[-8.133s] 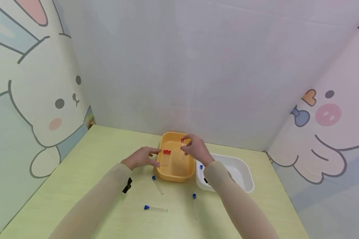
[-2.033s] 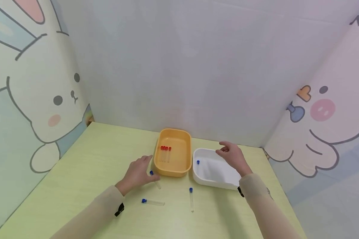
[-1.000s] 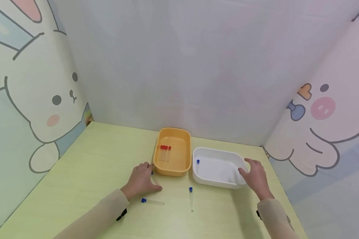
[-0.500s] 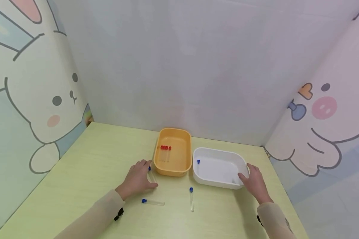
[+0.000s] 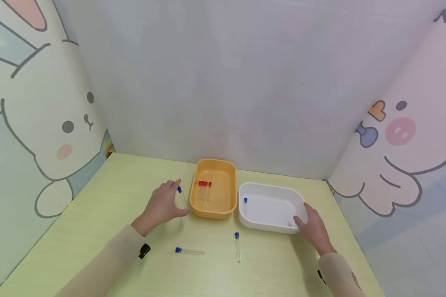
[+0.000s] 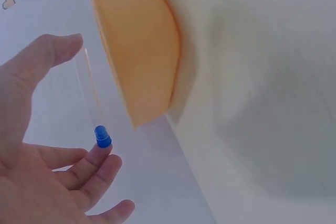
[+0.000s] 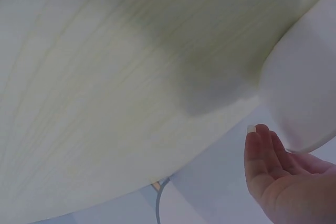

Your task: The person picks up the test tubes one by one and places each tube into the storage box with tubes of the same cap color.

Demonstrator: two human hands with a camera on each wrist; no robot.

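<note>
In the head view my left hand point(image 5: 161, 204) holds a blue-capped test tube point(image 5: 182, 197) above the table, just left of the yellow tray point(image 5: 230, 210). The left wrist view shows the test tube point(image 6: 92, 93) pinched lengthwise, thumb at its clear end and a fingertip at the blue cap. At the far right my right hand point(image 5: 316, 227) grips the rim of the white tray point(image 5: 271, 227), thumb over the inside and fingers along the outer wall. Those fingers point(image 7: 257, 156) lie beside the tray wall in the right wrist view; the thumb is mostly hidden there.
Several red-capped test tubes point(image 5: 205, 184) lie side by side in the yellow tray. One blue-capped tube point(image 5: 245, 201) lies in the white tray. Two more blue-capped tubes, one sideways point(image 5: 189, 251) and one lengthwise point(image 5: 237, 247), lie on the table. A curtain point(image 5: 223, 82) stands behind.
The left hand has picked up the blue-capped tube from the table and raised it toward the yellow tray's left side. Earlier, the right hand left the yellow tray and went to the white tray's right end.
</note>
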